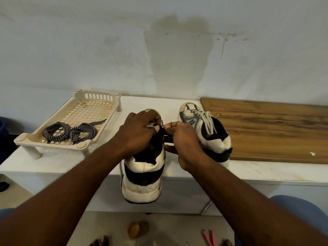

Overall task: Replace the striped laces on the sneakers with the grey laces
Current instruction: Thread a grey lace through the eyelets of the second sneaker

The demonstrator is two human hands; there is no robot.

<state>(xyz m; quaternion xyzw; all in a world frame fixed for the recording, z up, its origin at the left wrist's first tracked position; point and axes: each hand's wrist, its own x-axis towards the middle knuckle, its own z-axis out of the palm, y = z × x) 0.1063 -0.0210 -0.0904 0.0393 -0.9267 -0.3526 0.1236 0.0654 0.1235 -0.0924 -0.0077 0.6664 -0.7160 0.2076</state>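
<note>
Two white and black sneakers stand on a white ledge, heels toward me. The left sneaker hangs partly over the ledge's front edge. My left hand curls over its tongue area and pinches a grey lace there. My right hand pinches the lace tip at the shoe's right side, fingertips almost meeting the left thumb. The right sneaker carries a grey lace threaded and lying loose over its tongue. The striped black and white laces lie bundled in a cream plastic tray.
The tray stands on short legs at the ledge's left end. A wooden board lies on the ledge right of the sneakers. The wall rises just behind. On the floor below lie a brown object and pink sticks.
</note>
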